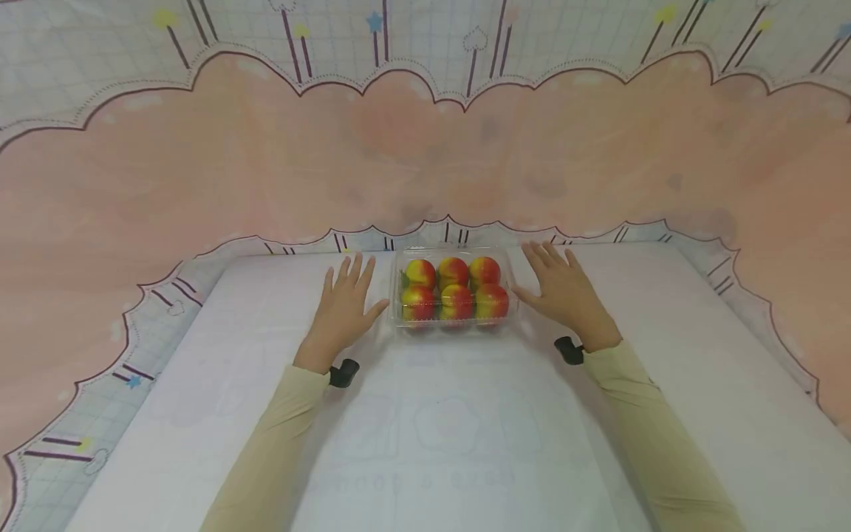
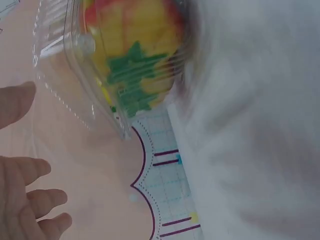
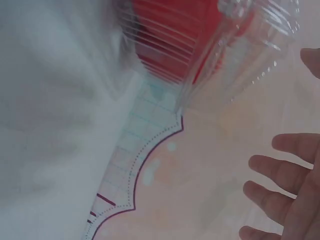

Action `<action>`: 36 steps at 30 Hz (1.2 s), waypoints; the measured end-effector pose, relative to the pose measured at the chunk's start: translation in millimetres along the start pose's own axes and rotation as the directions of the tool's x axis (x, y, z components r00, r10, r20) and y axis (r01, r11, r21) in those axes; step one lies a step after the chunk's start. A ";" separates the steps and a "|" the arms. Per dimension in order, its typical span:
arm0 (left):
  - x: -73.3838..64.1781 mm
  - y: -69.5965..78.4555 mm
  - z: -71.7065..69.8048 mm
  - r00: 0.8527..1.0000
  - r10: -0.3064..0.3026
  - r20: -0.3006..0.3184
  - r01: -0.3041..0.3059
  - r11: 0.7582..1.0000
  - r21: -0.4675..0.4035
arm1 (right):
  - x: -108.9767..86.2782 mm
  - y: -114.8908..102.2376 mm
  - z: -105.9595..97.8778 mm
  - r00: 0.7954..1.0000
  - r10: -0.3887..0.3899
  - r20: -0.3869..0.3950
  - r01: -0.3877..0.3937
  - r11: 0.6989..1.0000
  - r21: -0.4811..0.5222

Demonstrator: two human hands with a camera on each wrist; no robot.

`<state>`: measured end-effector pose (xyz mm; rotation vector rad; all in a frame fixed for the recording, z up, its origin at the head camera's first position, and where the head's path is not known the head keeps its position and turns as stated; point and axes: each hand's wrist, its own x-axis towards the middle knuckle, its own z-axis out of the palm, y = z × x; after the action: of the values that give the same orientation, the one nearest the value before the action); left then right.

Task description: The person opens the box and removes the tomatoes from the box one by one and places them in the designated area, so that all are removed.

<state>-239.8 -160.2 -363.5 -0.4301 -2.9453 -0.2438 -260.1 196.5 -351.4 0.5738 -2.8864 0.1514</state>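
Note:
A clear plastic clamshell box (image 1: 455, 325) sits near the far edge of the white table, its lid down over several red-and-yellow apples (image 1: 456, 301). My left hand (image 1: 342, 310) is spread flat just left of the box, thumb toward its side. On the other side, my right hand (image 1: 561, 288) is spread too, its thumb close to the box's right wall. Neither hand grips anything. In the left wrist view, green leaf shapes (image 2: 134, 75) show on one apple through the clear wall. A red apple (image 3: 170, 35) appears through the ridged plastic in the right wrist view.
The white table (image 1: 452, 414) spreads in front of the box, with faint printed outlines showing through. Behind it hangs a patterned cloth (image 1: 425, 162) in peach and pale blue. Small black wrist cameras (image 1: 343, 373) are strapped to both wrists.

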 end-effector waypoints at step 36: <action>-16.7 -10.9 38.3 0.994 -0.052 0.099 0.104 0.768 -0.633 | 27.7 -105.3 25.3 0.680 -0.713 -0.170 0.698 0.701 -0.148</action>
<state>-232.1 -168.0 -405.2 -0.3916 -2.8732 -1.2921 -248.7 85.9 -363.7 1.5039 -2.2387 -0.0120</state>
